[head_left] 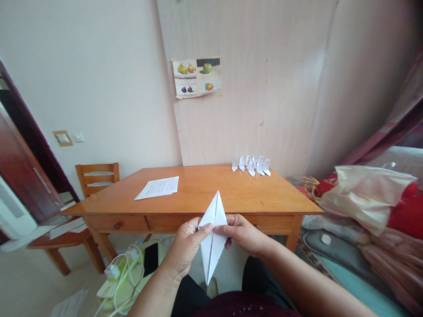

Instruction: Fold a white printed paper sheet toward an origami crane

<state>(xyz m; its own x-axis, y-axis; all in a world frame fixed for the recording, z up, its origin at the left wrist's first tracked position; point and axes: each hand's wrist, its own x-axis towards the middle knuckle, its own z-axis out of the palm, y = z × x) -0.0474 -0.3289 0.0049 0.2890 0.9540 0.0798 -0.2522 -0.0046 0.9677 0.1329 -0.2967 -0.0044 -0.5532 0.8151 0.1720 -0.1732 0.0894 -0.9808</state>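
A white sheet of paper folded into a long diamond (210,251) is held upright before me, with a seam running down its middle. My left hand (187,242) pinches its left side, thumb on the front near the centre. On the right side, my right hand (243,233) grips it with the thumb close to the seam. Fingers behind the paper are partly hidden. Both hands are in front of the wooden table's (205,196) near edge.
Several folded white paper figures (251,166) stand at the table's back right. Printed sheets (157,187) lie on its left. A wooden chair (97,176) stands at the left. Below are a phone (151,258) and white cables (127,268). Bags (366,193) and bedding fill the right.
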